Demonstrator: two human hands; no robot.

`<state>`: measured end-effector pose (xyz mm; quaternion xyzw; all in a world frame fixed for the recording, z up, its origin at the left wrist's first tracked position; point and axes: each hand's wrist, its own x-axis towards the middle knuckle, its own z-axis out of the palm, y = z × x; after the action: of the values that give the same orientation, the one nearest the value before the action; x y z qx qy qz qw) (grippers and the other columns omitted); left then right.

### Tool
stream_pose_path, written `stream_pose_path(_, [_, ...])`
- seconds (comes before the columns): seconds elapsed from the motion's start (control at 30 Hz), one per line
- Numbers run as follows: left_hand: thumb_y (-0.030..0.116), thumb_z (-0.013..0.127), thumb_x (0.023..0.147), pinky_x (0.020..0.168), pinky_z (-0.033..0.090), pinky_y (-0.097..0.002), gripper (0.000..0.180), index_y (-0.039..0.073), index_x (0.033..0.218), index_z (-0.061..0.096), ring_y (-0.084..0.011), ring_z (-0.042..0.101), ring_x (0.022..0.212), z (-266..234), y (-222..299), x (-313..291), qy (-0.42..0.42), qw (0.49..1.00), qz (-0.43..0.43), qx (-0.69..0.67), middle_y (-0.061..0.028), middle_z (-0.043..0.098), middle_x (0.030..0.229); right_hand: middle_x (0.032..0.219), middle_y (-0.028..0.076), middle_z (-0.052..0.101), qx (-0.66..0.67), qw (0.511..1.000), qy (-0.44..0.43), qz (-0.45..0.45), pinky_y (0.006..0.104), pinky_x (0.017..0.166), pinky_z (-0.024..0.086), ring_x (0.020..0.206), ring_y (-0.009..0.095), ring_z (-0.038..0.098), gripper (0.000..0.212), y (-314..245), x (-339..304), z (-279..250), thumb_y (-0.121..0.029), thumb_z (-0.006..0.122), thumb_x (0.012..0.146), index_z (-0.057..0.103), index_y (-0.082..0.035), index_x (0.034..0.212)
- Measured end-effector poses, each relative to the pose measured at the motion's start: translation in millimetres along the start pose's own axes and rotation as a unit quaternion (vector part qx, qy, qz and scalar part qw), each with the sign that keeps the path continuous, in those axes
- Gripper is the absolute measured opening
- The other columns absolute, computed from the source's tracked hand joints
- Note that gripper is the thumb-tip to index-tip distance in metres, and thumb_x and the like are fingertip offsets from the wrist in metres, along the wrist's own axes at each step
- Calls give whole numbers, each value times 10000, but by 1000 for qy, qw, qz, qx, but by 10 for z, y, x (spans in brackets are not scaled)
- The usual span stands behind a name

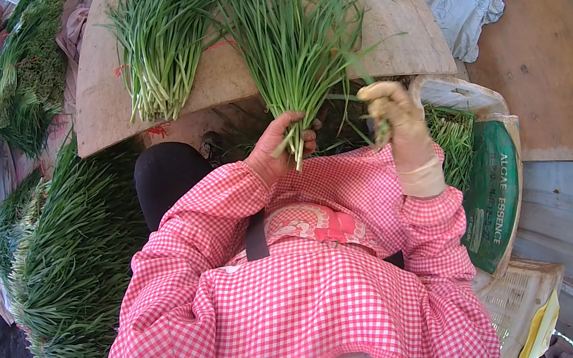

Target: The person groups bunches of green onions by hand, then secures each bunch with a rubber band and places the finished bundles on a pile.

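My bare left hand [282,145] is closed around the pale stem ends of a bunch of garlic chives [287,53]. The leaves of this bunch fan out away from me over the edge of the wooden board [203,89]. To the right of it, my right hand [402,126], in a soiled pale glove, is raised with its fingers curled. A few loose chive blades show at its fingertips, slightly blurred. Left of the held bunch, another bunch of chives [159,38] lies on the board, stems toward me.
A large heap of chives [78,259] stands at my left, with more chives [30,59] beyond. At right, a white crate [458,93] holds cut greens beside a green printed sack [490,195]. Another pale crate [516,302] sits nearer. Red ties [156,131] hang at the board's edge.
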<state>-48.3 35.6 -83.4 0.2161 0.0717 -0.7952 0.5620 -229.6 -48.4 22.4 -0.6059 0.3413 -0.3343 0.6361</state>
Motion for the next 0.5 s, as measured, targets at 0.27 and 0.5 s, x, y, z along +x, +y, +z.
stream_pose_path(0.27, [220, 535, 806, 577, 473, -297, 322, -17, 1022, 505, -177, 556, 627, 57, -27, 3, 13, 999, 38, 1, -148, 589, 871, 760, -8, 479, -65, 983, -68, 159, 196, 534, 405, 628, 64, 442, 231, 637, 139, 95, -101, 440, 875, 537, -31, 1073])
stream_pose_path(0.5, [287, 555, 836, 735, 516, -386, 329, 36, 1046, 521, -234, 598, 788, 113, -52, -61, 32, 994, 33, 97, -104, 603, 909, 1263, 78, 454, -170, 972, -160, -24, 261, 993, 305, 1165, 205, 426, 449, 608, 262, 383, 51, 396, 830, 435, -82, 1258])
